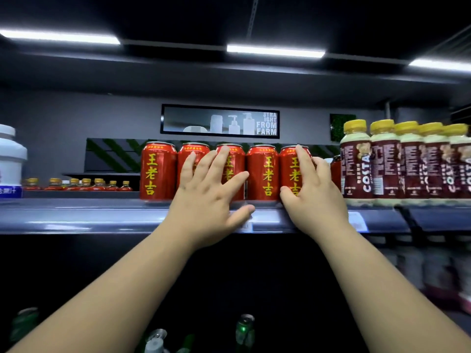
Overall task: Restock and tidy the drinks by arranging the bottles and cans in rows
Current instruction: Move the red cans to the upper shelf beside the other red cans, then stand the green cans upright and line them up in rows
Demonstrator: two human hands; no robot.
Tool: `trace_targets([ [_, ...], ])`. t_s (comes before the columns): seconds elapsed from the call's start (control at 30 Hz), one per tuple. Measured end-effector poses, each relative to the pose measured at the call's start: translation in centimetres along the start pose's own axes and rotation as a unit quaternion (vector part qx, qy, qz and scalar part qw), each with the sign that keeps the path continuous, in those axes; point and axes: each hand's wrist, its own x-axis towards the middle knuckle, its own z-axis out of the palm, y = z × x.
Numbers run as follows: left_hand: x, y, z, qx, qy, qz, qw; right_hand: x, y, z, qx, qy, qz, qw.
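A row of red cans with yellow characters stands at the front of a grey shelf (102,215); the leftmost can (158,171) is untouched. My left hand (209,197) lies flat with spread fingers against the fronts of the second and third cans, its thumb on the shelf lip. The fourth can (262,171) stands free between my hands. My right hand (316,194) wraps the rightmost front can (293,174): fingers around its right side, thumb across its lower front. Another red can (336,171) peeks out behind my right hand.
Brown Costa bottles with yellow caps (356,164) stand tightly packed just right of the cans. A white tub (10,159) sits at the shelf's far left. Small yellow-capped bottles (76,184) line a distant shelf. Green cans (244,329) stand on the dark shelf below.
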Motion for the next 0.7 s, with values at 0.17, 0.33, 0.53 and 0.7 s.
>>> trace_targets([
  [0.17, -0.5, 0.2, -0.4, -0.002, -0.005, -0.009, 1.000, 0.1, 0.2, -0.2, 0.000, -0.007, -0.008, 1.000],
  [0.33, -2.2, 1.0, -0.3, -0.001, -0.022, -0.031, 0.999, -1.3, -0.5, -0.1, -0.053, -0.012, 0.006, 0.999],
  [0.53, -8.5, 2.6, 0.7, -0.011, -0.023, -0.021, 0.999, -9.4, -1.4, 1.9, -0.042, -0.044, -0.061, 0.996],
  [0.7, -16.9, 2.6, 1.0, -0.030, -0.084, 0.017, 0.996, -17.7, -0.9, 3.4, -0.011, -0.124, -0.114, 0.986],
])
